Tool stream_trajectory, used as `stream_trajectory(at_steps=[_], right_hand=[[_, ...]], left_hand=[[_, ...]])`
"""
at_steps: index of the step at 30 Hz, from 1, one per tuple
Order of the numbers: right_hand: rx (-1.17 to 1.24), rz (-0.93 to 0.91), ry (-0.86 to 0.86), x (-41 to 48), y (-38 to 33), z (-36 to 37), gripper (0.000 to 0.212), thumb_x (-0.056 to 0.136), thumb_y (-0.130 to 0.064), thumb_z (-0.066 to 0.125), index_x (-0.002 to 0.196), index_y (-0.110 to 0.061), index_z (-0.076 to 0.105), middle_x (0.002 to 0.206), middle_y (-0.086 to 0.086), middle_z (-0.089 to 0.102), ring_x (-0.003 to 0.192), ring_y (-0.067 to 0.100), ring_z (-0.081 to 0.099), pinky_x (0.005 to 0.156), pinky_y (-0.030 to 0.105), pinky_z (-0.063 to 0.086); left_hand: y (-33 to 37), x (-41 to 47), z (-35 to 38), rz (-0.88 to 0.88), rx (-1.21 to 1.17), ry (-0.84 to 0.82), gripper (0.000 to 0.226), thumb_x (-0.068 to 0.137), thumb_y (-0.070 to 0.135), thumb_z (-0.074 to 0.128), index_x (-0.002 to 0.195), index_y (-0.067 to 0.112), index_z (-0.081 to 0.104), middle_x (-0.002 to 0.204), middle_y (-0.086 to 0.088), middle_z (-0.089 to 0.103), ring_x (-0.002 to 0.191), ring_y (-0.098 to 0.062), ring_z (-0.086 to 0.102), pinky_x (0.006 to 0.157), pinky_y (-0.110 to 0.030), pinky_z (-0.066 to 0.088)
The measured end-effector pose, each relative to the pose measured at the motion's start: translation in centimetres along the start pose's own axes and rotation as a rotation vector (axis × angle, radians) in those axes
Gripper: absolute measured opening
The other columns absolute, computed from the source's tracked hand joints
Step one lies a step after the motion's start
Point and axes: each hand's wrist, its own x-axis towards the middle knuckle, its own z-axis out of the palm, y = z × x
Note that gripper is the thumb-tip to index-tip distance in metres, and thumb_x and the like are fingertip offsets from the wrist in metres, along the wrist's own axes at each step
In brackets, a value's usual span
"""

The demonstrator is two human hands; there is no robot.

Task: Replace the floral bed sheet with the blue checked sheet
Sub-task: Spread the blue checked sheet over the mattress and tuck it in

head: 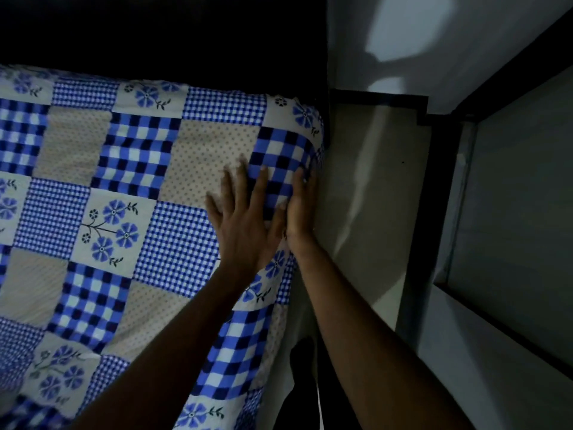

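The blue checked sheet [130,193] covers the mattress from nine o'clock across to its edge at three o'clock, so I judge the swap nearly done; only smoothing and tucking seem left. I see the left hand [245,218] pressed flat on top with fingers spread wide, holding nothing, apparently to pin and flatten the cloth; just beside it at three o'clock the right hand [300,206] lies edge-on along the mattress side, fingers straight, likely pushing the hem down; whether it grips fabric I cannot tell. Further toward three o'clock is the pale floor [366,212]; no floral sheet shows.
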Motion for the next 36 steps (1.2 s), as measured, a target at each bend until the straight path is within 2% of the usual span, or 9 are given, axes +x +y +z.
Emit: stream_trajectory(at_steps=[4,9,12,18,20,24,29,33,36], right_hand=[[0.035,0.137,-0.147,6.6,0.0,-1.2,0.096,0.078,-0.082,0.046,0.155,-0.029,0.027,0.155,0.004,0.041,0.137,0.023,0.045,0.112,0.049,0.042],[-0.12,0.221,-0.298,10.7,-4.9,-1.9,0.074,0.097,-0.067,0.031,0.155,-0.02,0.032,0.153,0.008,0.044,0.134,0.026,0.047,0.108,0.036,0.042],[-0.205,0.357,-0.309,12.1,-6.1,-2.6,0.095,0.08,-0.084,0.036,0.154,-0.024,0.033,0.153,0.007,0.043,0.133,0.029,0.048,0.111,0.049,0.04],[-0.262,0.452,-0.33,11.6,-7.4,-3.3,0.087,0.086,-0.082,0.036,0.153,-0.026,0.035,0.156,0.003,0.04,0.137,0.026,0.043,0.112,0.053,0.033],[-0.215,0.383,-0.266,10.4,-7.6,-2.9,0.075,0.095,-0.071,0.033,0.153,-0.022,0.035,0.154,0.005,0.041,0.137,0.027,0.043,0.108,0.042,0.038],[-0.209,0.025,0.04,5.4,-5.5,-3.0,0.047,0.108,-0.036,0.036,0.147,-0.01,0.043,0.141,0.007,0.052,0.125,0.019,0.051,0.068,0.0,0.039],[-0.23,-0.224,0.203,-6.6,3.3,-5.3,0.017,0.099,-0.022,0.053,0.104,-0.009,0.063,0.095,0.0,0.057,0.076,0.0,0.052,0.075,0.016,0.043],[-0.557,-0.272,0.082,-16.6,11.1,-6.9,0.026,0.097,-0.034,0.048,0.112,-0.022,0.065,0.113,-0.002,0.064,0.096,0.009,0.06,0.085,0.029,0.05],[-0.609,-0.253,0.057,-19.4,13.0,-6.6,0.04,0.096,-0.033,0.047,0.132,-0.022,0.061,0.132,-0.004,0.061,0.114,0.011,0.058,0.094,0.027,0.046]], left_hand=[[0.3,1.4,0.3,0.027,0.026,-0.002,0.076,0.097,0.066,0.033,0.157,0.033,0.0,0.165,-0.007,-0.011,0.15,-0.035,-0.011,0.114,-0.07,0.003],[0.8,1.7,0.5,0.003,0.049,0.012,0.08,0.093,0.071,0.03,0.157,0.034,0.0,0.165,-0.006,-0.01,0.15,-0.036,-0.01,0.112,-0.072,0.005],[0.8,1.8,0.5,0.002,0.048,0.014,0.08,0.092,0.071,0.03,0.157,0.033,0.002,0.165,-0.007,-0.008,0.15,-0.037,-0.008,0.112,-0.072,0.005],[0.6,1.3,0.2,0.029,0.016,0.016,0.079,0.094,0.067,0.034,0.157,0.03,0.007,0.165,-0.008,-0.006,0.151,-0.035,-0.006,0.114,-0.07,0.003],[0.8,-0.1,0.2,0.078,-0.015,0.033,0.075,0.096,0.058,0.039,0.157,0.024,0.015,0.165,-0.011,0.0,0.151,-0.033,-0.003,0.116,-0.067,0.003],[2.1,-7.8,1.2,0.249,-0.168,0.012,0.067,0.093,0.04,0.051,0.152,0.015,0.032,0.162,-0.014,0.018,0.151,-0.029,0.008,0.12,-0.059,0.007],[1.3,-23.5,5.3,0.177,-0.353,-0.113,0.062,0.089,0.03,0.054,0.146,0.011,0.039,0.152,-0.014,0.039,0.143,-0.03,0.032,0.117,-0.048,0.029],[-1.5,-31.3,7.4,-0.007,-0.321,-0.339,0.068,0.081,0.031,0.055,0.144,0.008,0.042,0.148,-0.017,0.044,0.136,-0.03,0.041,0.106,-0.049,0.044],[-2.2,-31.7,7.6,0.044,-0.406,-0.39,0.071,0.084,0.026,0.055,0.15,0.006,0.035,0.155,-0.017,0.035,0.143,-0.03,0.034,0.118,-0.044,0.029]])
